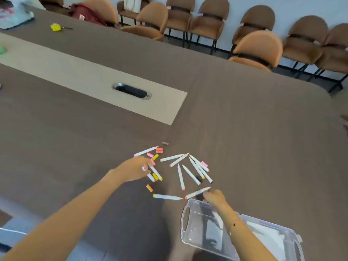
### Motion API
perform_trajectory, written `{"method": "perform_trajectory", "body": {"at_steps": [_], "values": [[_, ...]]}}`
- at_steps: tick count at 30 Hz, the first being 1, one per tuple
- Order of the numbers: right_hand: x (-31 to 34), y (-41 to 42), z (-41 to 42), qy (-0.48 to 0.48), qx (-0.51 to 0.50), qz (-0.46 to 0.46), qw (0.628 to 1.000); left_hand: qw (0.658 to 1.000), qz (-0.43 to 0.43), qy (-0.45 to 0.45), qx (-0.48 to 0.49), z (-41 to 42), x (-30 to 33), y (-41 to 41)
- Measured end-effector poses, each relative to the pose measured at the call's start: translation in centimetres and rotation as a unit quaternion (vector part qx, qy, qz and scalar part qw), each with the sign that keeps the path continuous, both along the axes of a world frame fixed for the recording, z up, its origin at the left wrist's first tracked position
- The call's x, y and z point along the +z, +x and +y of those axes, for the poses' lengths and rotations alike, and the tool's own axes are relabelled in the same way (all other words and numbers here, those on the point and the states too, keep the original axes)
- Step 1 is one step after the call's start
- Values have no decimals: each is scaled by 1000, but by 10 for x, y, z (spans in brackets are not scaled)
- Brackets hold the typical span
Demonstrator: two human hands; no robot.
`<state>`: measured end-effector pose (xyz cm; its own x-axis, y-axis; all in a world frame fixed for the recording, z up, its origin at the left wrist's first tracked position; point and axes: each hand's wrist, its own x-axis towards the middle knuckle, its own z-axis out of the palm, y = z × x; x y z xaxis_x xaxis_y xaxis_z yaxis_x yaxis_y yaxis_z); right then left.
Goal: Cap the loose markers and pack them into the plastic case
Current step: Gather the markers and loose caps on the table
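Several white markers [195, 169] and loose coloured caps [159, 150] lie scattered on the brown table [254, 129]. My left hand [134, 169] reaches into the left cluster, and its fingertips pinch the end of a white marker [156, 172] beside a salmon cap [152, 162]. My right hand [215, 197] pinches the far end of a white marker with a red tip [196, 193], which lies low over the table. The clear plastic case [185, 221] lies open at the near right, partly under my right forearm. A yellow-ended marker [166, 197] lies in front of it.
An orange cap [149, 188] and a brown cap [165, 143] lie apart from the pile. A cable port [131, 91] sits in the table's pale centre strip. Brown chairs [258, 48] line the far side. A yellow object [56, 27] lies far left.
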<state>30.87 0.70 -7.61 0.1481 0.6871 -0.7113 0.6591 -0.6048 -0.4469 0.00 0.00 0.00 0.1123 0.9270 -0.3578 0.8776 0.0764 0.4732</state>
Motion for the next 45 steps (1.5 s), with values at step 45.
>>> {"method": "perform_trajectory", "body": {"at_steps": [45], "values": [[-24,-20,76,133,72,-187,971,880,-119,-43,458,71,-98,19]]}}
